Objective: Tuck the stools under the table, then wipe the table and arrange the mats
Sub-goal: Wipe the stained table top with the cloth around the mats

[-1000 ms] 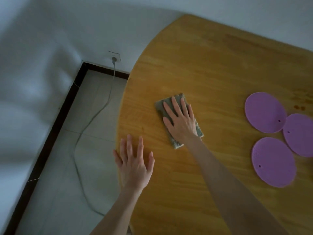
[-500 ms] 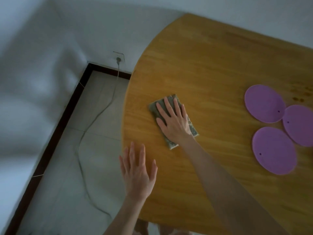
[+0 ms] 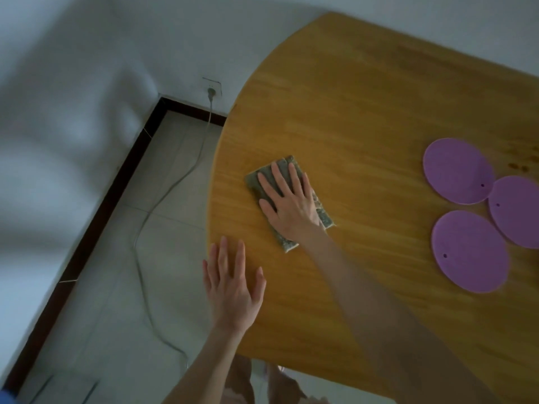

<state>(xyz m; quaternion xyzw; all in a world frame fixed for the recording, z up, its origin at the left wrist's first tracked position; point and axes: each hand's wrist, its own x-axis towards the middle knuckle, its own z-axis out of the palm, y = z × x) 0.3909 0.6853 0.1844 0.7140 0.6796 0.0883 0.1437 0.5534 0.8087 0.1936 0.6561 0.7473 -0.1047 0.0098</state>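
Note:
A round wooden table (image 3: 364, 118) fills the right of the head view. My right hand (image 3: 288, 204) lies flat, fingers spread, pressing a grey-green folded cloth (image 3: 258, 177) onto the tabletop near its left edge. My left hand (image 3: 233, 290) rests flat and open on the table's left rim, below the cloth, holding nothing. Three round purple mats (image 3: 458, 170) (image 3: 469, 252) (image 3: 516, 211) lie close together at the right, their edges touching or overlapping. No stool can be made out.
A grey cable (image 3: 163, 199) runs from a wall socket (image 3: 212, 88) across the tiled floor (image 3: 163, 158) left of the table. A dark skirting board (image 3: 96, 217) lines the white wall. Small dark stains (image 3: 519, 166) mark the wood near the mats.
My right hand has slid the cloth toward the table's left edge. The left hand has stayed flat on the rim. The view has shifted slightly.

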